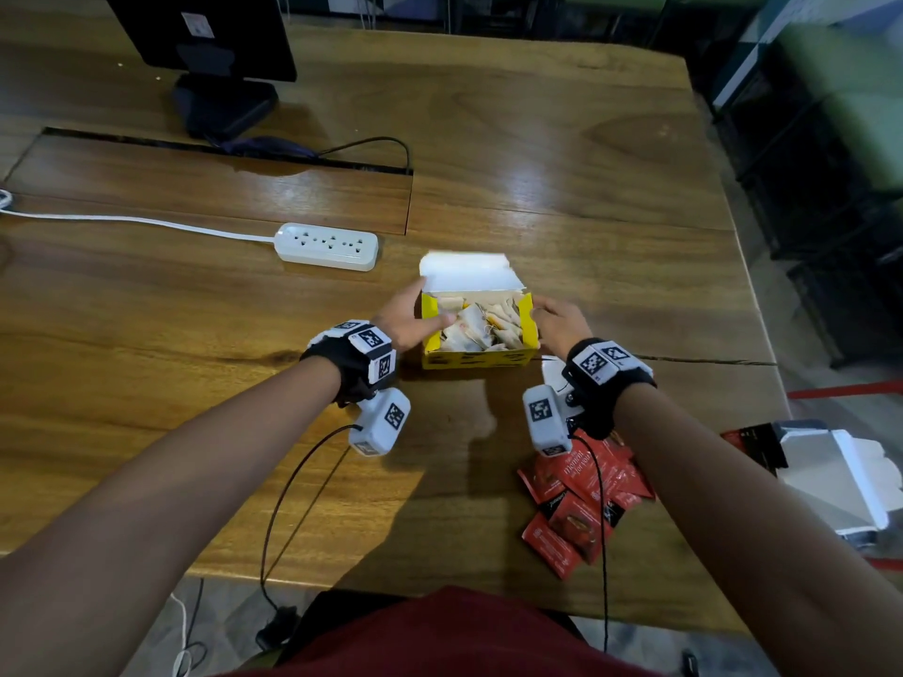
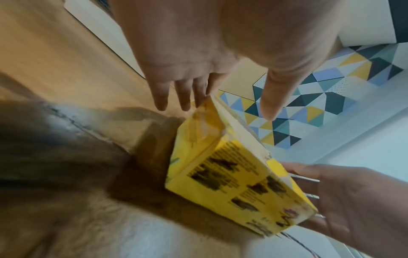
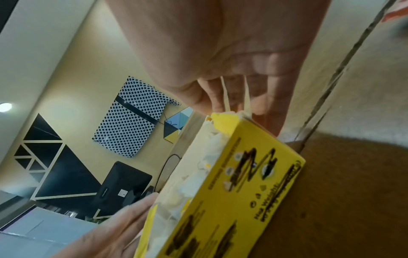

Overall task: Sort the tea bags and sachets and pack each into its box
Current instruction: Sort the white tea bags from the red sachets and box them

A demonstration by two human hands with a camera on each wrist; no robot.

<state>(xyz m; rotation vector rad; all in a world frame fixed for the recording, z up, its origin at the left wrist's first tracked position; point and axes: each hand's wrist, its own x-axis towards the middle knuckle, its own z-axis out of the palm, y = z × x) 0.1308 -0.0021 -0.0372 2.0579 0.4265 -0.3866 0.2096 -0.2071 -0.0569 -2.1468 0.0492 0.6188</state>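
A yellow box (image 1: 474, 358) stands open on the wooden table, its white lid (image 1: 464, 271) folded back, packed with white tea bags (image 1: 481, 322). My left hand (image 1: 405, 317) straddles the box's left wall, straight fingers outside and thumb over the tea bags; the left wrist view shows the left hand (image 2: 212, 83) above the yellow box (image 2: 220, 174). My right hand (image 1: 557, 317) pinches the right wall's flap, fingers curled at the corner of the yellow box (image 3: 243, 183). Red sachets (image 1: 581, 500) lie in a heap under my right forearm.
A second open box (image 1: 830, 471), red outside and white inside, lies at the table's right edge. A white power strip (image 1: 326, 246) with its cord sits behind and left of the yellow box. A monitor stand (image 1: 220, 105) is at the far left.
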